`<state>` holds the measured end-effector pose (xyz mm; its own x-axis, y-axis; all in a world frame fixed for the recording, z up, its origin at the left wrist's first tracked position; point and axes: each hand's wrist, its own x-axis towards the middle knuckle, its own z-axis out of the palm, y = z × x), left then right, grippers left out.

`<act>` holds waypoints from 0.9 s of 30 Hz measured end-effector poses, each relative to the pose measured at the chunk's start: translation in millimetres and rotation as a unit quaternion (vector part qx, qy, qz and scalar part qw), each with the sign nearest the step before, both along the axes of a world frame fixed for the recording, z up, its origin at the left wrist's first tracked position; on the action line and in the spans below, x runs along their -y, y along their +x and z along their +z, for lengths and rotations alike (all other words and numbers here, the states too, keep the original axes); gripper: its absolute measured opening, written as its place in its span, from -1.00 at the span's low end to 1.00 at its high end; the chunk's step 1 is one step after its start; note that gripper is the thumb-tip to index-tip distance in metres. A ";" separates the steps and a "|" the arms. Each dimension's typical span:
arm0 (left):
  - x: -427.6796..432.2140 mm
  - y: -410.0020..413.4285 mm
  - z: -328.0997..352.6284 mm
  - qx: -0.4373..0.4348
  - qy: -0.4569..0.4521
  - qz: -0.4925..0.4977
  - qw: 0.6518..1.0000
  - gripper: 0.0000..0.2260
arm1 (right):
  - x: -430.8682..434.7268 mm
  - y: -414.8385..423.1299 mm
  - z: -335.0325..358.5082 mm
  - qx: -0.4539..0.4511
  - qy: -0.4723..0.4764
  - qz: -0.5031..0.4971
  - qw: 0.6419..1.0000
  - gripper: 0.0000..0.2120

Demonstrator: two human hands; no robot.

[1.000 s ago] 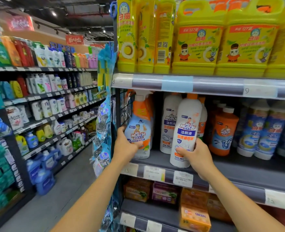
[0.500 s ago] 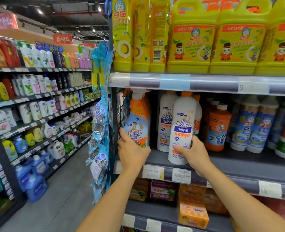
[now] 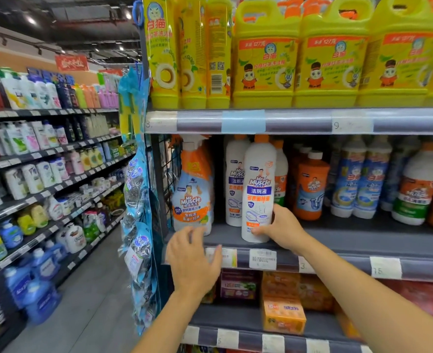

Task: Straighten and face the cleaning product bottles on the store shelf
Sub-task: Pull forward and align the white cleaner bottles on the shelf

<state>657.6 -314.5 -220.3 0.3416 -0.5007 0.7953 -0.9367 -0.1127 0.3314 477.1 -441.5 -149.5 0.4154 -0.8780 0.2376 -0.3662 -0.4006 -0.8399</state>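
A white Mr Muscle toilet cleaner bottle [image 3: 259,189] stands upright at the front edge of the middle shelf [image 3: 337,242], label facing me. My right hand [image 3: 280,226] grips its lower right side. To its left stands an orange and blue Mr Muscle spray bottle [image 3: 193,192], label forward. My left hand [image 3: 193,258] hovers just below and in front of it, fingers apart, holding nothing. A second white bottle [image 3: 234,184] stands behind the gripped one.
An orange drain cleaner bottle [image 3: 310,186] and blue-labelled bottles [image 3: 360,179] stand to the right. Yellow detergent jugs [image 3: 266,54] fill the shelf above. Boxes [image 3: 282,314] lie on the shelf below. A strip of hanging scouring pads [image 3: 137,200] flanks the shelf end; an aisle runs left.
My left hand let go of the spray bottle and dropped back below the shelf edge. My right hand stays on the white bottle, which now faces forward.
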 end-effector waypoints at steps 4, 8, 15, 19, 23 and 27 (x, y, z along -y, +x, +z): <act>1.9 4.3 1.5 0.126 0.145 -0.051 0.980 -0.55 | -3.9 14.4 -4.5 0.024 -0.004 -0.022 0.999 -0.49; 3.4 4.4 0.5 0.113 0.148 -0.047 0.981 -0.56 | -4.7 28.9 -6.4 0.014 -0.012 -0.035 0.999 -0.44; 8.8 5.3 -2.8 0.100 0.132 -0.038 0.985 -0.56 | -5.0 46.4 -5.6 -0.001 -0.027 -0.038 0.999 -0.41; 12.1 7.7 -5.1 0.091 0.127 -0.039 0.987 -0.55 | -6.1 47.1 -5.6 -0.013 -0.035 -0.039 0.999 -0.41; 12.7 8.2 -5.6 0.089 0.136 -0.038 0.986 -0.55 | -3.5 39.4 -6.2 -0.060 -0.032 -0.024 0.997 -0.41; 11.6 7.4 -4.2 0.088 0.139 -0.040 0.985 -0.55 | -3.0 38.2 -7.5 -0.079 -0.027 -0.016 0.996 -0.46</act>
